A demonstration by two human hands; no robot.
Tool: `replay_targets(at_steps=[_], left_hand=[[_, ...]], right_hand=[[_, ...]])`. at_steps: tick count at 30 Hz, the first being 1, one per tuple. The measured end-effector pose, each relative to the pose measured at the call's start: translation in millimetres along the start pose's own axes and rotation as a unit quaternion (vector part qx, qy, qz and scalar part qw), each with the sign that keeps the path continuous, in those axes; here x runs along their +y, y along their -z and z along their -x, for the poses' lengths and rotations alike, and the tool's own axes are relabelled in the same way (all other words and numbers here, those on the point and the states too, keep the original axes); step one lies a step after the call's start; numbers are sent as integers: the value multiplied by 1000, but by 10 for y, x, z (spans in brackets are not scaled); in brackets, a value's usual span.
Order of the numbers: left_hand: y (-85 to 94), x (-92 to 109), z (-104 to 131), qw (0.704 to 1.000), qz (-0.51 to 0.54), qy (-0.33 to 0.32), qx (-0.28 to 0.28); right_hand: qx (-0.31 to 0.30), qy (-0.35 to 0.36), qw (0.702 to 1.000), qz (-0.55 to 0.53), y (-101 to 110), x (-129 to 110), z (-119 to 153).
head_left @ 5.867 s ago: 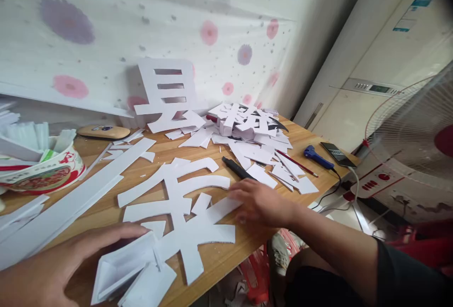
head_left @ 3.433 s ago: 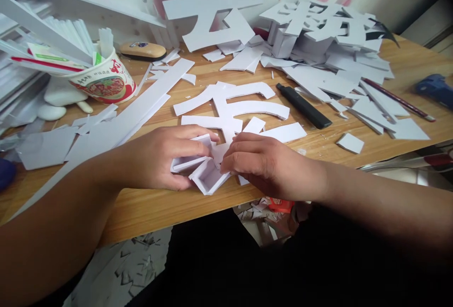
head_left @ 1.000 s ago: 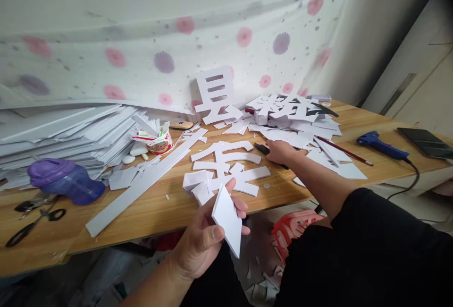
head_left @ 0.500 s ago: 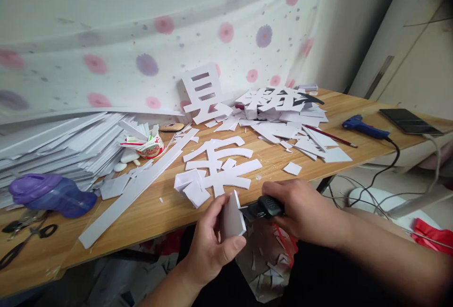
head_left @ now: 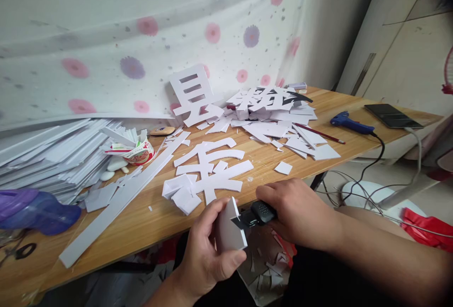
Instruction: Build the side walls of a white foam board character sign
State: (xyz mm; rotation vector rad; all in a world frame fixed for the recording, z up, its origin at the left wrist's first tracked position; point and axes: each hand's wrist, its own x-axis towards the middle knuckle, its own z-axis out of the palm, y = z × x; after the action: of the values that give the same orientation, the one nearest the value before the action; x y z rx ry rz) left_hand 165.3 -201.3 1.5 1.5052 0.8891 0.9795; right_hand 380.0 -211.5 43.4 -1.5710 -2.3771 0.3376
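Note:
Between the thumb and fingers of my left hand (head_left: 207, 245) a small white foam board piece (head_left: 230, 236) stands on edge, just off the table's front edge. My right hand (head_left: 293, 210) is wrapped round a black utility knife (head_left: 264, 212). Its dark blade reaches across the edge of the foam board piece, overlapping it; how deep it sits I cannot tell. Beyond my hands lies a cut-out white character (head_left: 208, 167) on the wooden table. A folded white piece (head_left: 182, 192) rests against its lower left.
Stacked white strips (head_left: 53, 156) fill the left side, with a purple bottle (head_left: 38, 212) in front. White scraps (head_left: 283, 127) pile up at the back, near a cut-out character (head_left: 194, 92) leaning on the wall. A blue glue gun (head_left: 352, 123) and a tablet (head_left: 392, 115) lie right.
The view has swung slightly right, so table items appear further left. The knife blade has come across the foam board piece's edge; both hands keep their grip.

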Motion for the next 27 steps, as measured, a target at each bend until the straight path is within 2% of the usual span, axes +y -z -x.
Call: replay_targets(at_steps=[6,19,24,27], left_hand=[[11,8,14,1000,11,-19,-21],[50,-76,25,996,-20,-88,-3],[-3,-28,7,992,-21,-109,-55],[0,-53,-7,991,77,-82,-71]], right_hand=[[15,-9,1000,-1,-15,-17,-20],[17,-28,999,-5,-82,-3,-70],[32,-99,994,-12,-99,86,-155],[56,-146,988,-17,-94,155,-197]])
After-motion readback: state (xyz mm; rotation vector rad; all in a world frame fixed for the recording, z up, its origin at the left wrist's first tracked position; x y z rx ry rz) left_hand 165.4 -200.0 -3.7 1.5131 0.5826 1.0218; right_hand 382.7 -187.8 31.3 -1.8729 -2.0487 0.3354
